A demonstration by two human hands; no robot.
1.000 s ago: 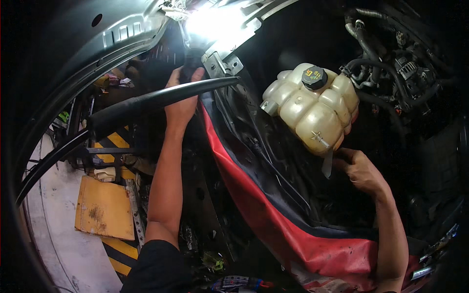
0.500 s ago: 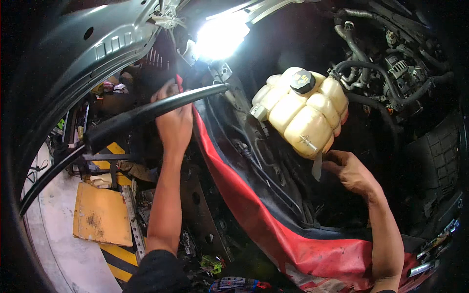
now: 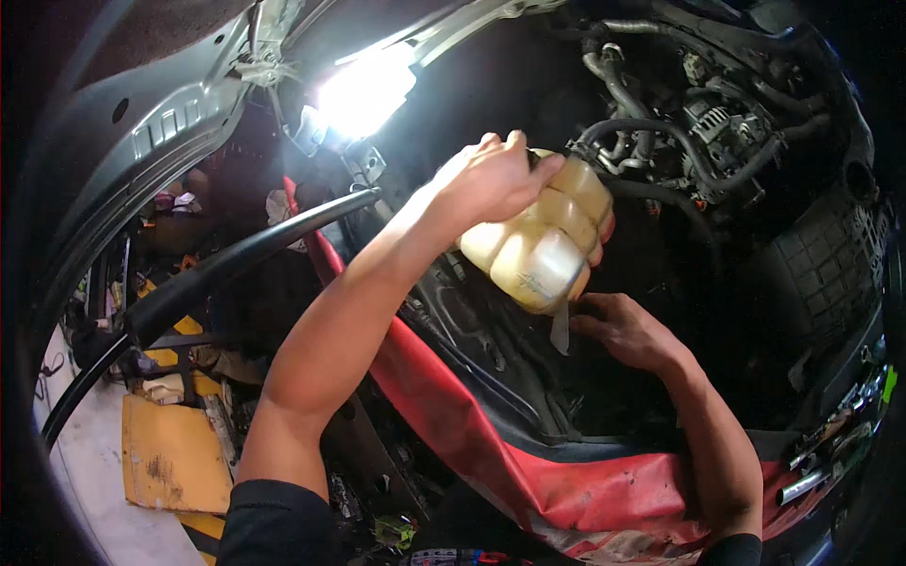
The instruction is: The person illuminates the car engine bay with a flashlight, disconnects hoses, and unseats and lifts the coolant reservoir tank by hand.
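A yellowed, lobed plastic coolant tank (image 3: 538, 269) hangs tilted over the dark engine bay. My right hand (image 3: 628, 330) holds it from below and behind, with fingertips showing along its right edge. My left hand (image 3: 491, 179) reaches across from the left and closes over the top of the tank, where its black cap sits. That hand hides nearly all of the cap. A thin pale tab (image 3: 560, 332) sticks down from the tank's lower end, beside my right thumb.
A bright work lamp (image 3: 368, 90) shines at the upper left. A black hood strut (image 3: 255, 231) slants across under my left arm. A red fender cover (image 3: 453, 401) drapes over the near edge. Engine hoses (image 3: 651, 127) lie at the far right, sockets (image 3: 802, 486) at the lower right.
My left hand has moved right, from the far end of the red cover onto the tank's cap. The view has shifted, and my right hand still holds the tank.
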